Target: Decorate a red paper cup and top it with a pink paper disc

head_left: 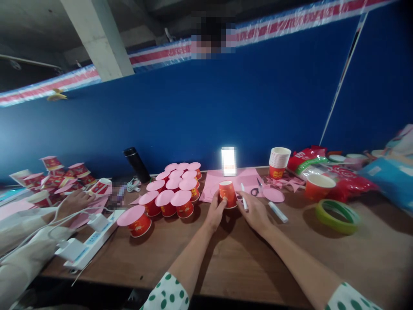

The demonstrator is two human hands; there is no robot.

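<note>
An upside-down red paper cup (pixel 227 196) stands on the brown table in front of me, its narrow white base facing up. My left hand (pixel 217 211) is wrapped round the cup's left side, thumb at its front. My right hand (pixel 254 213) is closed on a slim white pen-like stick (pixel 244 199), its tip pointing up, with fingertips close to the cup's right side. Behind the cup lies a sheet of pink paper (pixel 211 183) with scissors (pixel 254 191) on it. A pink paper disc (pixel 273 194) and a white tube (pixel 278 212) lie to the right.
On the left, several upturned red cups (pixel 167 202) carry pink discs. Beyond them are a black flask (pixel 137 163), a power strip (pixel 93 241) and a co-worker's hand (pixel 75 202). Stacked cups (pixel 279 161), red plastic bags (pixel 345 178) and a green tape roll (pixel 337 216) are on the right.
</note>
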